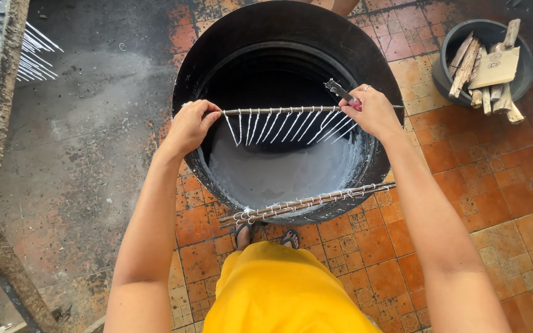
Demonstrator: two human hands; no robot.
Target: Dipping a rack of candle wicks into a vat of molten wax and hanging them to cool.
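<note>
Thin rod (279,111) strung with white wicks (291,126), held level over black vat (186,80); left hand (189,126) and right hand (374,111) pinch its ends, fingers closed; spare rods (309,202) on vat's near rim; kindling tub (485,61) well right

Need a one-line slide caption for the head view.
Left hand and right hand hold a stick of white-coated strings over a black vat.

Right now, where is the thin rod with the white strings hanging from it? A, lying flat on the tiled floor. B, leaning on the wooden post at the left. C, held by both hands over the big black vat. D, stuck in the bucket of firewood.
C: the left hand and right hand each grip an end of the rod, level above the black vat with its white strings dangling.
</note>
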